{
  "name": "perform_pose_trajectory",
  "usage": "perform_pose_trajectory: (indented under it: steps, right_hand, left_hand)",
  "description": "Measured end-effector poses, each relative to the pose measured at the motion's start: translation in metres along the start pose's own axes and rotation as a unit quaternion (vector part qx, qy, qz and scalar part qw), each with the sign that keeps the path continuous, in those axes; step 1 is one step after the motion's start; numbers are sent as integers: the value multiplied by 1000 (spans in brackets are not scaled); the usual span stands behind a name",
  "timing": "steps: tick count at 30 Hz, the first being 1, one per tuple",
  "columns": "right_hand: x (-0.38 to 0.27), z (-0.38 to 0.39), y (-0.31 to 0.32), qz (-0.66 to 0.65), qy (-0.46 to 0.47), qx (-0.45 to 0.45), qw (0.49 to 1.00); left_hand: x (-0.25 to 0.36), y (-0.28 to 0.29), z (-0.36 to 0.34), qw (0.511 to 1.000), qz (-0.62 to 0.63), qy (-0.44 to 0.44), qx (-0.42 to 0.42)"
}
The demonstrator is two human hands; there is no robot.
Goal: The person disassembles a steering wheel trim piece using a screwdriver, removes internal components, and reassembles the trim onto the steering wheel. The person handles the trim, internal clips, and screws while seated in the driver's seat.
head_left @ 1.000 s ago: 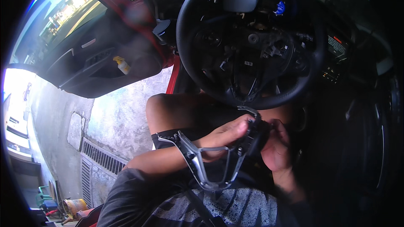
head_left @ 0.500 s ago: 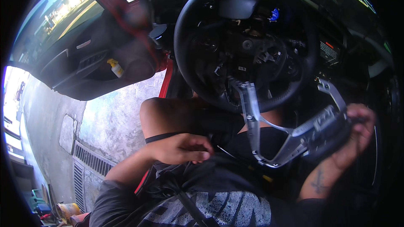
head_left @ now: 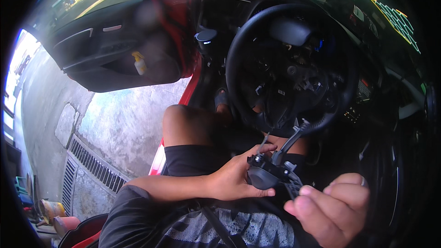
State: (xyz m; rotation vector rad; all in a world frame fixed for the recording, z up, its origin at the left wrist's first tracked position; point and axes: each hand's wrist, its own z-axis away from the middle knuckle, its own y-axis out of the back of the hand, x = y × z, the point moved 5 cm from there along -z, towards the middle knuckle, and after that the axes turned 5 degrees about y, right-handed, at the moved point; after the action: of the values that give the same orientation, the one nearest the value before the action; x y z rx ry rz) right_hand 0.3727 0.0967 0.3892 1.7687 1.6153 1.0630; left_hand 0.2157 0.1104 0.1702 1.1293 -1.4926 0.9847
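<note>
In front of my lap I hold a steering wheel trim piece (head_left: 264, 177), a dark frame with a rounded pad and a narrow grey arm reaching up toward the wheel. My left hand (head_left: 232, 178) grips it from the left, thumb below and fingers behind. My right hand (head_left: 337, 209), raised closer to the camera, is closed with its fingertips at the trim's lower right end. Beyond it stands the black steering wheel (head_left: 233, 66). Its centre is uncovered, showing the hub (head_left: 291, 70), brackets and wiring. The trim's far side is hidden.
At the left the red car's door (head_left: 124, 76) stands open, a yellow-topped spray bottle (head_left: 139, 64) in its pocket. Below it lie the concrete floor (head_left: 133, 115) and a drain grate (head_left: 96, 160). Buckets (head_left: 51, 209) stand at the lower left. A round dark device (head_left: 206, 36) sits beside the dashboard.
The trim has moved left and been turned, now seen more end-on. My left hand has taken hold of it, and my right hand has come nearer the camera. The view has shifted.
</note>
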Motion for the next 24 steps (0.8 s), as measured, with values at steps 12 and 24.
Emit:
perform_pose_trajectory:
  steps: [12, 24]
  right_hand:
    - [5, 18, -73, -62, 28, 73, 995]
    - [38, 116, -163, 109, -329, 11, 938]
  left_hand:
    - [-23, 44, -5, 973, 226, 40, 35]
    - [-54, 57, -75, 972, 229, -11, -58]
